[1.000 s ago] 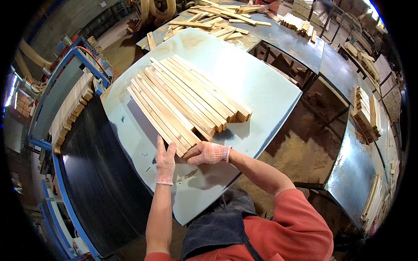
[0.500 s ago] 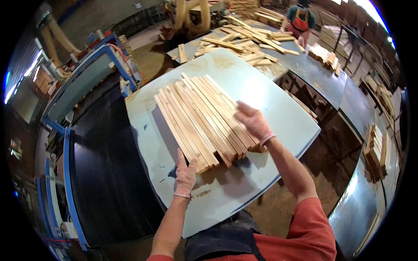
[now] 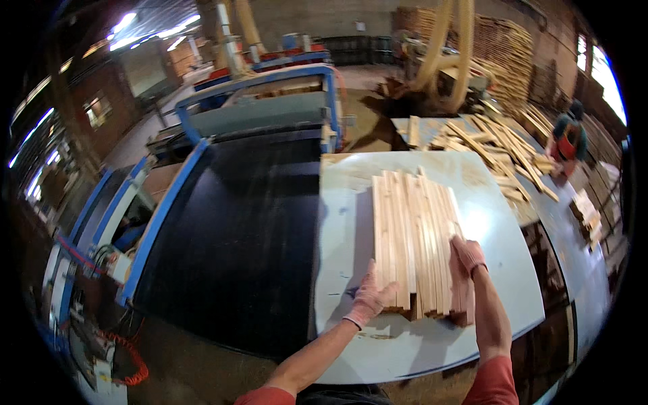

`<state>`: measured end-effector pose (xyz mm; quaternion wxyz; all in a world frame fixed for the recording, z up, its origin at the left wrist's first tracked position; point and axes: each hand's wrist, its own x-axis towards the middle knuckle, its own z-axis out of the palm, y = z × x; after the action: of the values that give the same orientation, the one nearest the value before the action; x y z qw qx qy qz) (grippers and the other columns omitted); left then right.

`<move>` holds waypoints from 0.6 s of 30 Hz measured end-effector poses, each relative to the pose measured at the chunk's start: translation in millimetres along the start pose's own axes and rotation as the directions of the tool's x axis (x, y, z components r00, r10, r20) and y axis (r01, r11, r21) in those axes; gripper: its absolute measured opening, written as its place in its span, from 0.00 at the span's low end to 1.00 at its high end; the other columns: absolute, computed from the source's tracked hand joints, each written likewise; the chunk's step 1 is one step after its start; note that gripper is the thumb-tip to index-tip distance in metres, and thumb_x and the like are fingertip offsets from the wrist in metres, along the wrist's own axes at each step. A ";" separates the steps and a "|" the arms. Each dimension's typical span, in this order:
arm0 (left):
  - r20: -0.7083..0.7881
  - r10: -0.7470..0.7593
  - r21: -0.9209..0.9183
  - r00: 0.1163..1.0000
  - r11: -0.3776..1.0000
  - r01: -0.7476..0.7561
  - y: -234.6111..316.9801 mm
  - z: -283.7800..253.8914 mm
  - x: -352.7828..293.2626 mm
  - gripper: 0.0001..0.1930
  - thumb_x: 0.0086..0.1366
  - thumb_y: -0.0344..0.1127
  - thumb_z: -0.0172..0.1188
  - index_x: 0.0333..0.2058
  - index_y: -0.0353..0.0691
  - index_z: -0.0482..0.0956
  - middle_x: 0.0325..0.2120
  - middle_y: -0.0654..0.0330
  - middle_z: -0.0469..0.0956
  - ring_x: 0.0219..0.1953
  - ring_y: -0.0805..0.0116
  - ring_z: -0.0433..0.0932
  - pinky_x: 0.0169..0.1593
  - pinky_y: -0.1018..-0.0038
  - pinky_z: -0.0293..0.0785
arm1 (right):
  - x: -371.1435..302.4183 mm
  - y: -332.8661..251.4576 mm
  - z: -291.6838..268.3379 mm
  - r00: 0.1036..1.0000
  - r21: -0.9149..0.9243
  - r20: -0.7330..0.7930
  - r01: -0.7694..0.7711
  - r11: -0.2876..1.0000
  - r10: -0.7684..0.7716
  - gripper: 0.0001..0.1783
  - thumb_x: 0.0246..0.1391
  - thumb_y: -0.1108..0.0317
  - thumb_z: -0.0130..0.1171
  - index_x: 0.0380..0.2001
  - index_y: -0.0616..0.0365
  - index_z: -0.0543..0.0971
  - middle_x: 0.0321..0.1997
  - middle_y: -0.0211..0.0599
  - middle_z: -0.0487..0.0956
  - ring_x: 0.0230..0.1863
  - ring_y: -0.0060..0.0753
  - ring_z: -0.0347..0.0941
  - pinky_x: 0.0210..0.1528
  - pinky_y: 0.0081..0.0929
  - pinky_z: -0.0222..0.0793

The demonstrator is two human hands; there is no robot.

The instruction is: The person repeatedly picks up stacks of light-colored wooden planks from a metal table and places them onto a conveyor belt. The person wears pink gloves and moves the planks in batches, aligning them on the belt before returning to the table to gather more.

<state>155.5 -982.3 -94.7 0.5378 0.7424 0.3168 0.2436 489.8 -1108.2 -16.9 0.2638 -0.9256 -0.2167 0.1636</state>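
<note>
Our pale wooden strips point(image 3: 420, 236) lie side by side on the light-blue worktop point(image 3: 503, 297), right of the black conveyor belt point(image 3: 236, 236). Our left hand point(image 3: 368, 299), half open with thumb spread, touches their left edge; our right hand point(image 3: 469, 255) curls at the right edge, its grip unclear.

Pale blue-grey tabletop point(image 3: 499, 290): open passage right of the bundle and along the near edge; narrower strip left.
Upright-standing obstacle, bundle of long pale wooden sticks point(image 3: 422, 236): fills the middle.
Sides of bundle: pink-gloved left hand point(image 3: 370, 297) and pink-gloved right hand point(image 3: 467, 255) block them.
Flat black belt point(image 3: 236, 236): open leftward, until the arched blue metal frame point(image 3: 253, 77).
</note>
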 end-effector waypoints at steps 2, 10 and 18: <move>0.019 -0.045 0.002 0.999 0.999 0.045 5.4 -26.5 -9.4 0.62 0.64 0.60 0.70 0.80 0.28 0.43 0.77 0.31 0.55 0.79 0.40 0.56 0.80 0.57 0.54 | -24.7 -11.5 8.3 1.000 0.047 0.015 0.011 0.999 -0.011 0.44 0.57 0.34 0.56 0.43 0.75 0.86 0.39 0.62 0.88 0.43 0.58 0.86 0.51 0.48 0.78; 0.087 -0.059 0.133 0.994 0.990 0.047 -26.9 -153.3 -94.3 0.65 0.64 0.64 0.69 0.80 0.29 0.38 0.79 0.36 0.50 0.81 0.44 0.53 0.81 0.59 0.51 | -130.3 -62.0 77.9 0.990 0.187 0.079 0.104 0.977 -0.121 0.34 0.51 0.45 0.70 0.41 0.74 0.86 0.35 0.50 0.89 0.37 0.39 0.85 0.42 0.40 0.80; -0.080 0.199 0.271 0.977 0.947 -0.171 -102.6 -337.5 -190.9 0.61 0.66 0.67 0.68 0.80 0.31 0.45 0.77 0.34 0.58 0.77 0.41 0.61 0.79 0.58 0.56 | -259.8 -186.9 197.9 0.965 0.288 0.161 0.157 0.945 -0.209 0.28 0.49 0.55 0.74 0.47 0.67 0.87 0.39 0.40 0.91 0.40 0.30 0.85 0.46 0.33 0.81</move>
<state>-232.9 -882.2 -94.2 0.3916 0.8196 0.3032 0.2880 126.9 -1008.9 -23.1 0.3809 -0.8365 -0.3014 0.2536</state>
